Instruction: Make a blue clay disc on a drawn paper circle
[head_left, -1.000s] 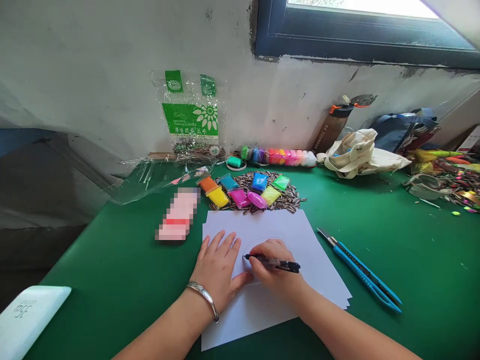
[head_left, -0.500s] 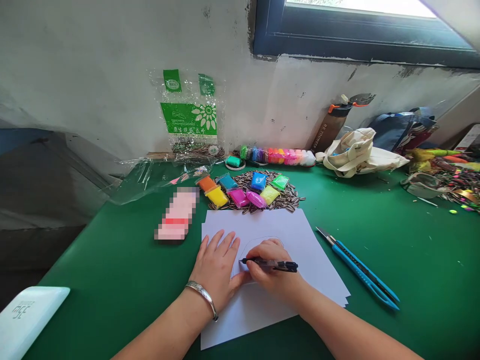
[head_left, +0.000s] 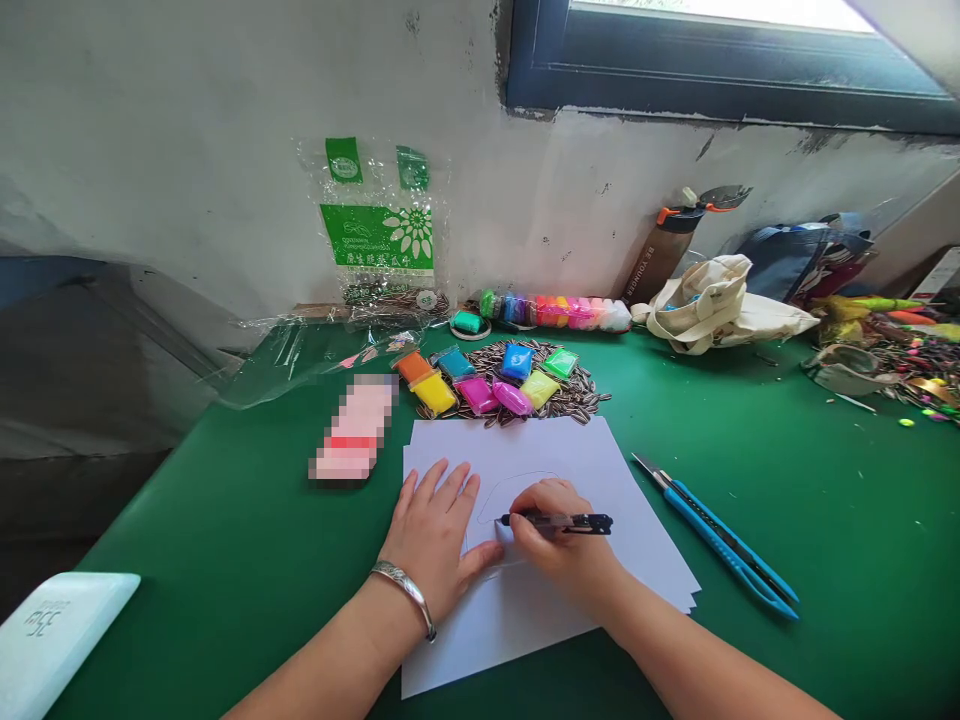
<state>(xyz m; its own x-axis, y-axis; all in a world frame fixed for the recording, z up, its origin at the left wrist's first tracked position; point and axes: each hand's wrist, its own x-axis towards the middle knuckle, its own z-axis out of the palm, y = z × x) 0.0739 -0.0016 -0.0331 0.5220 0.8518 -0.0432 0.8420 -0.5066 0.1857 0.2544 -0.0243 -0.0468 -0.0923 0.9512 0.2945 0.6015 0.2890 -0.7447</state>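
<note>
At the near left corner of the green table lies a white slab with dark lettering; near the middle, the person's forearms reach in over a small stack of white paper, and a silvery bracelet circles the left wrist. The left hand lies flat on the top sheet with fingers spread, gripping nothing; the right hand, beside it on the same sheet, grasps a dark pen, its tip pointing left at the paper just beside the left thumb; a thin curved outline shows on the sheet around the pen tip, partly hidden by the right hand. To the right of the stack, apart from it, a blue cutter lies with its blade showing; to the left is a pink, pixelated object. Just beyond the paper, bright packets rest on a heap of striped seeds; farther back come a clear bag with green print, a row of coloured packs, a leaning brown bottle and a cream cloth bag; behind them rises a stained wall.
</note>
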